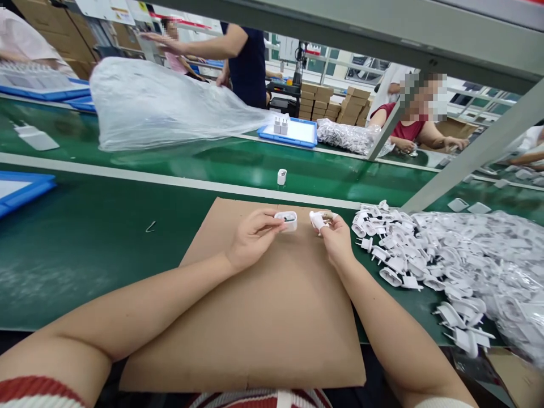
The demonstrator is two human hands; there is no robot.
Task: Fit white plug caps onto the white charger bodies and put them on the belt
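The person's left hand (251, 241) held a white plastic open-ended charger housing (290, 216) between narrowed fingers, its opening facing the person and something dark and green showing inside. To its right, the right hand (340, 241) pinched a small white plastic piece with prongs (318, 220); its exact shape was hard to make out, since the fingers partly covered it. The two pieces stood near each other but apart, both above the far part of a flat brown cardboard sheet (272, 317), which lay on the green surface (97, 255).

To the right of the sheet spread a loose heap of white plastic plug parts (395, 263), many with prongs showing, and beside it lay a clear plastic bag (501, 243) full of white parts. Beyond the sheet, a second white plastic housing (281, 177) stood upright on a green strip (204, 161) past a pale rail (140, 178). A blue-rimmed tray (25, 190) lay at the left edge. Farther off, a person in a dark shirt (250, 68) gripped a large sheer plastic sack (170, 107).
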